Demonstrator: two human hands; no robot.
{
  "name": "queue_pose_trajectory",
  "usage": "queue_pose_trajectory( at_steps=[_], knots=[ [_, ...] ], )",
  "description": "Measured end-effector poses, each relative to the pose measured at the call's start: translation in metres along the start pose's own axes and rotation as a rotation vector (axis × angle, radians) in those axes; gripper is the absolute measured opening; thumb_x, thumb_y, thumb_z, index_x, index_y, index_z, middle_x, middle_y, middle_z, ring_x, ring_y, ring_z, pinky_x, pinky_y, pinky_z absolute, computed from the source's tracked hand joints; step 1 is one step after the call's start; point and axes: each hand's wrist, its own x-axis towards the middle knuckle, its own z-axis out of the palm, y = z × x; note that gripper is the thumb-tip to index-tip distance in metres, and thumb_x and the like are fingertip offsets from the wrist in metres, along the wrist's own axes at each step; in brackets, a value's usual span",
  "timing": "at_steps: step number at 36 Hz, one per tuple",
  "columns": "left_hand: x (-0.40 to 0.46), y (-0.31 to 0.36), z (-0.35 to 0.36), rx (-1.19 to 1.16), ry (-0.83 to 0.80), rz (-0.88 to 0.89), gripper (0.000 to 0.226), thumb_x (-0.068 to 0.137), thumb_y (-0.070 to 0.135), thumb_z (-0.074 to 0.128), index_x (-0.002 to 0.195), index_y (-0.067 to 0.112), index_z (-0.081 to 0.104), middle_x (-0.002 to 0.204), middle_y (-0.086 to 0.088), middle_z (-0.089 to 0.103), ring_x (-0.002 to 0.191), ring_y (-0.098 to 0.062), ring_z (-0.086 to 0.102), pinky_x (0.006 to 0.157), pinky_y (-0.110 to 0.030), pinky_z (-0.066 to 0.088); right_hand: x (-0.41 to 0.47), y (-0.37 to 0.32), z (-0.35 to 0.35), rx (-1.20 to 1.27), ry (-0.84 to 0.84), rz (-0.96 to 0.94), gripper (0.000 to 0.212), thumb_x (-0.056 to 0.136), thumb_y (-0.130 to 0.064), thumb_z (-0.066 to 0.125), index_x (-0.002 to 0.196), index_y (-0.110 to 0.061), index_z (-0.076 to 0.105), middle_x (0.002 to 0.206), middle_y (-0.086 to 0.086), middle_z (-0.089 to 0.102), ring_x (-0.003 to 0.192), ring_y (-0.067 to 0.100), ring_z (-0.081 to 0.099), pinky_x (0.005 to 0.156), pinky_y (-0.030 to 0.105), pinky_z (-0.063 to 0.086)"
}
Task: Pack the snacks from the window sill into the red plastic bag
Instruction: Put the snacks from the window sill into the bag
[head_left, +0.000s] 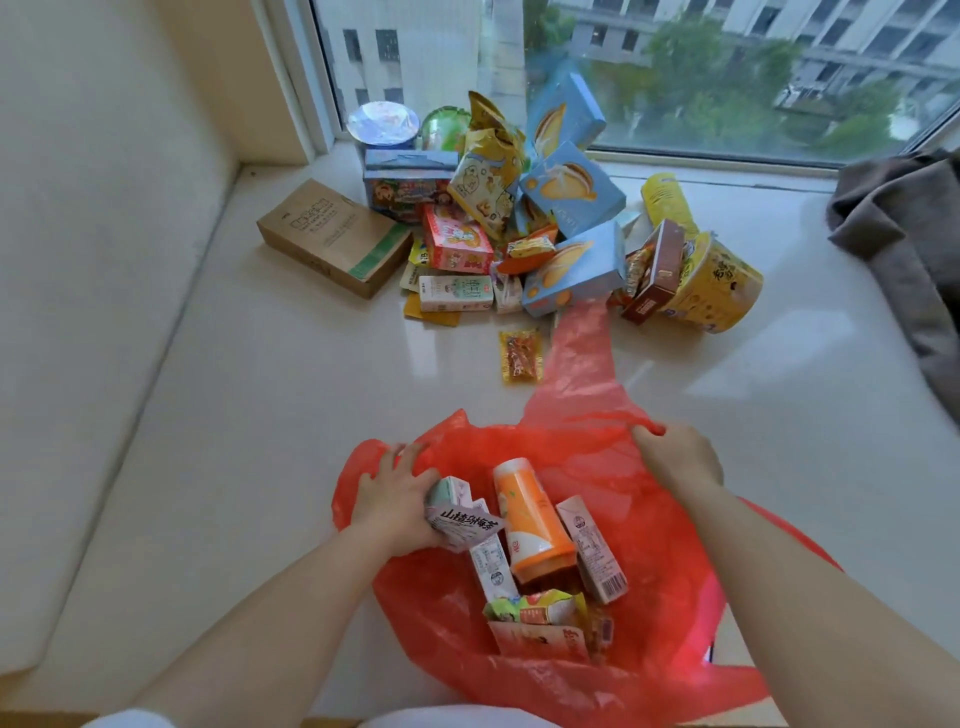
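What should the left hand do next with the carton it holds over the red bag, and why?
Probably lower and release the pale drink carton into the red plastic bag. The left hand holds it just inside the opening, beside the orange bottle, while the right hand pulls the rim wide.
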Motion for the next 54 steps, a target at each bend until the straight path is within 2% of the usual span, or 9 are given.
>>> queue_pose_trajectory(
  at_steps=[4,7,19,29,33,41,45,49,54],
  knots=[
    [0.0,0.016,-0.004,0.095,0.108,0.021,0.078,0.059,0.08,0.058,0.119,0.031,0.05,0.156,0.0,0.009,0.145,-0.026,0.002,0.109,-0.05,0.02,0.011,0.008,0.001,-0.056,-0.128,-0.078,0.047,0.09,-0.056,0.044,0.11,-0.021,0.069,0.114,0.016,0.065,0.109,0.034,0.058,0.084,0.035,0.045],
    [0.0,0.023,-0.008,0.124,0.092,0.007,0.08,0.061,0.079,0.057,0.122,0.029,0.049,0.156,-0.001,0.012,0.145,-0.026,0.003,0.113,-0.055,0.01,0.02,0.012,-0.004,0.106,-0.038,-0.031,0.038,0.094,-0.036,0.046,0.107,-0.01,0.07,0.115,0.023,0.064,0.108,0.039,0.057,0.086,0.038,0.046],
    [0.001,0.027,-0.025,0.094,0.004,-0.045,0.087,0.053,0.08,0.062,0.125,0.033,0.048,0.156,0.003,0.013,0.144,-0.026,0.008,0.113,-0.055,0.013,0.04,0.043,-0.033,0.369,0.227,0.262,0.046,0.093,-0.031,0.04,0.118,0.002,0.059,0.123,0.03,0.056,0.116,0.045,0.051,0.097,0.045,0.04],
    [0.013,0.045,-0.076,-0.165,0.213,0.237,0.097,0.045,0.081,0.042,0.123,0.026,0.057,0.14,0.012,0.038,0.135,-0.014,0.025,0.111,-0.038,0.023,0.03,0.016,0.008,-0.116,0.534,-0.562,0.06,0.07,-0.037,0.049,0.126,-0.015,0.043,0.124,0.012,0.044,0.115,0.031,0.037,0.101,0.042,0.023],
    [0.026,0.066,-0.087,-0.072,0.199,0.237,0.093,0.054,0.078,0.054,0.127,0.021,0.053,0.139,0.01,0.04,0.132,-0.014,0.028,0.113,-0.043,0.019,0.03,0.0,0.017,-0.276,0.344,-0.774,0.058,0.071,-0.028,0.069,0.127,-0.02,0.054,0.123,0.006,0.054,0.121,0.026,0.035,0.11,0.043,0.022],
    [0.042,0.08,-0.068,0.044,-0.029,0.137,0.076,0.063,0.062,0.069,0.125,0.022,0.054,0.152,0.004,0.024,0.143,-0.019,0.009,0.114,-0.058,0.003,0.041,-0.014,0.033,-0.737,-0.121,-0.766,0.083,0.083,-0.041,0.063,0.15,-0.031,0.014,0.152,-0.004,0.03,0.146,0.02,0.012,0.119,0.045,-0.003],
    [0.045,0.086,-0.059,0.179,-0.045,0.195,0.077,0.063,0.063,0.068,0.128,0.023,0.054,0.156,0.0,0.013,0.146,-0.026,-0.001,0.114,-0.06,-0.001,0.049,-0.021,0.036,-0.883,-0.08,-0.764,0.036,0.092,-0.018,0.048,0.126,-0.024,0.057,0.124,0.0,0.061,0.127,0.022,0.043,0.118,0.046,0.006],
    [0.052,0.093,-0.056,0.299,-0.081,0.195,0.079,0.064,0.065,0.067,0.129,0.022,0.054,0.158,-0.005,0.002,0.145,-0.033,-0.006,0.111,-0.065,-0.001,0.057,-0.036,0.026,-0.441,-0.026,-0.611,0.023,0.092,-0.02,0.047,0.101,-0.016,0.067,0.109,0.01,0.068,0.106,0.03,0.058,0.088,0.033,0.038],
    [0.056,0.09,-0.045,0.285,-0.09,0.112,0.085,0.068,0.063,0.067,0.137,0.022,0.041,0.159,-0.005,-0.007,0.143,-0.039,0.004,0.106,-0.065,0.023,0.064,-0.05,0.001,-0.029,0.003,-0.473,0.024,0.093,-0.022,0.043,0.072,-0.019,0.053,0.097,0.017,0.067,0.095,0.037,0.058,0.065,0.03,0.033]
  ],
)
